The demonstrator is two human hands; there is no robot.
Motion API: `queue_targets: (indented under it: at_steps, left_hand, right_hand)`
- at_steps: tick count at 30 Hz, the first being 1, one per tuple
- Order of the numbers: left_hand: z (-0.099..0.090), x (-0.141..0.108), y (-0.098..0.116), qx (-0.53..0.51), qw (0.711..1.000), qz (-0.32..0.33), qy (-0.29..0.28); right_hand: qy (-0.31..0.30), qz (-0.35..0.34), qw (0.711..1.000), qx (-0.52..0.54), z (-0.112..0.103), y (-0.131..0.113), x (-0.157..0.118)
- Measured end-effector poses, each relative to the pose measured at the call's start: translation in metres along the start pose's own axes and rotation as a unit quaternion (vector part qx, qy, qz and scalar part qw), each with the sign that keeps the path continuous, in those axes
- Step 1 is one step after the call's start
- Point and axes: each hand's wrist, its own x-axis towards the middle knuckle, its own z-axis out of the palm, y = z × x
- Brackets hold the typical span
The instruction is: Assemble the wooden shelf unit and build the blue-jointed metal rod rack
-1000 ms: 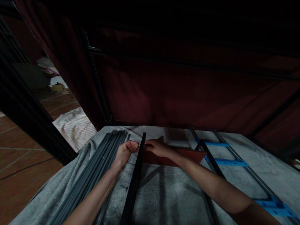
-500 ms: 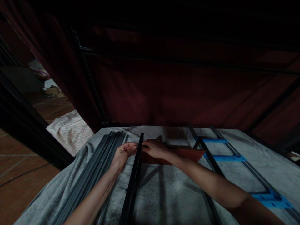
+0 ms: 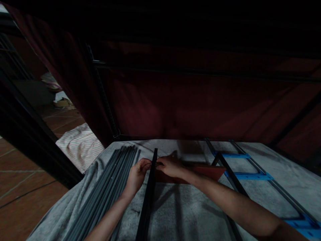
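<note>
My left hand (image 3: 137, 173) is closed at the left side of a long black bar (image 3: 147, 201), its thumb and forefinger pinched against it. What they hold is too small to make out. On the bar's other side, my right hand (image 3: 171, 166) pinches a small dark piece close to the bar; its kind does not show. A red-brown panel (image 3: 208, 171) stands between this bar and a second black bar (image 3: 237, 184), partly hidden behind my right hand and forearm.
A bundle of grey rods (image 3: 106, 187) lies to the left on a grey cloth (image 3: 193, 204). Blue crosspieces (image 3: 253, 176) join dark rails at the right. Behind hangs a dark red curtain (image 3: 175, 107). A striped cloth (image 3: 77, 144) lies on the tiled floor at left.
The whole view has shifted slightly, so everything appears lower and further right. My left wrist has turned a little, fingers staying at the bar. My right hand keeps its pinch.
</note>
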Motion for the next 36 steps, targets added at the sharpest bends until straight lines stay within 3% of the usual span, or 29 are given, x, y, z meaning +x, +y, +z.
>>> queue_targets:
  at_steps: [3,7,10,17,22,26,30,33,36]
  left_hand:
    - [0.004,-0.003,-0.001,0.032,0.999,0.017,0.008]
    - [0.01,-0.005,0.002,-0.113,0.992,-0.054,0.0]
    - [0.011,-0.005,0.001,-0.137,0.985,-0.098,0.03]
    - [0.004,-0.001,0.0,-0.137,0.988,-0.063,0.008]
    - [0.005,-0.004,0.001,-0.207,0.969,-0.134,-0.002]
    - [0.009,-0.004,-0.001,-0.151,0.984,-0.092,0.011]
    - [0.01,-0.007,0.001,-0.208,0.974,-0.094,-0.014]
    - [0.012,-0.009,0.001,-0.249,0.958,-0.143,0.018]
    - [0.014,-0.007,-0.001,-0.209,0.969,-0.125,0.035]
  right_hand:
    - [0.015,0.006,1.0,-0.004,0.002,-0.001,-0.001]
    - [0.018,0.005,1.0,-0.021,0.004,-0.003,-0.003]
    - [0.019,-0.002,1.0,-0.019,0.004,-0.002,-0.004]
    - [0.019,-0.013,1.0,-0.012,0.006,0.0,0.0]
    - [0.023,-0.015,0.999,-0.039,0.003,-0.005,-0.006]
    - [0.036,0.005,0.995,-0.088,-0.001,-0.008,-0.015]
    - [0.023,0.024,0.995,-0.09,0.0,-0.005,-0.018]
    - [0.022,0.027,0.995,-0.093,0.002,-0.002,-0.016]
    - [0.026,0.021,0.995,-0.095,0.003,-0.001,-0.016]
